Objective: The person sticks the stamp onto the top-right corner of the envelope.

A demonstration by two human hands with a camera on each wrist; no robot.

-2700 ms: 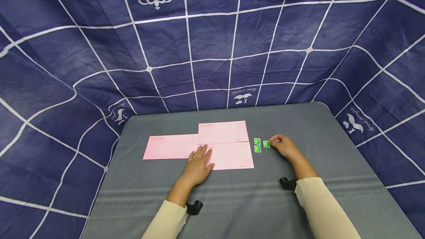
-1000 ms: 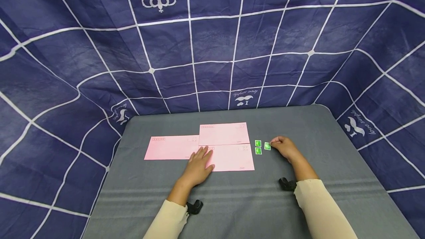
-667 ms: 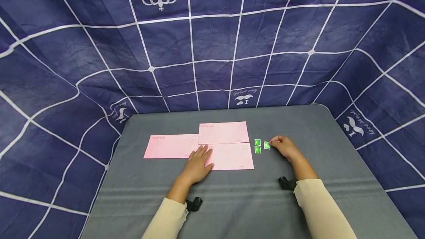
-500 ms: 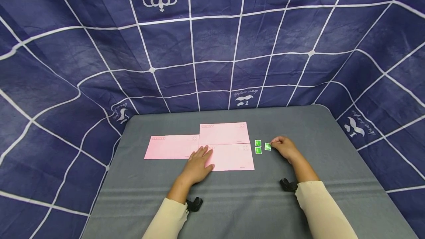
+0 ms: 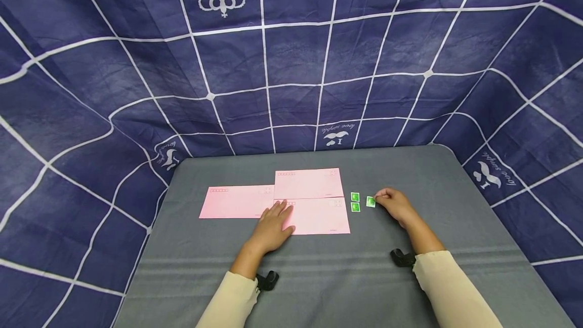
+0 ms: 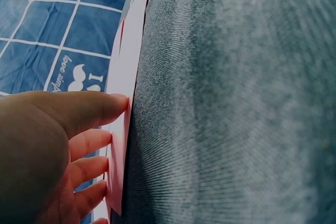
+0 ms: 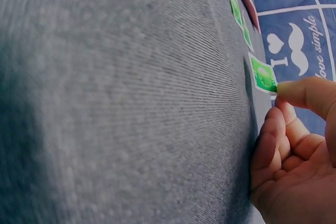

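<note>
Between the thumb and forefinger of my right hand (image 5: pixel 396 206) a small green stamp (image 5: pixel 371 202) is pinched by its edge. The right wrist view shows that stamp (image 7: pixel 262 74) white-bordered and tilted, its near corner at the thumb tip, with a shadow on the cloth beside it. Two similar stamps, one (image 5: pixel 355 197) behind the other (image 5: pixel 356 207), lie flat just to its left. My left hand (image 5: pixel 268 229) rests with spread fingers on the left end of the front pink envelope (image 5: pixel 321 219); its thumb (image 6: pixel 100 106) lies at the envelope's near edge in the left wrist view.
Another pink envelope (image 5: pixel 309 183) lies directly behind the front one, and a third (image 5: pixel 237 202) lies to the left; all have printed postcode boxes. Grey cloth (image 5: pixel 328 277) covers the table. A blue curtain (image 5: pixel 291 65) with white grid lines encloses the back and sides.
My right hand has shifted slightly right with the pinched stamp, widening its gap from the other two. The left hand and envelopes have kept their places.
</note>
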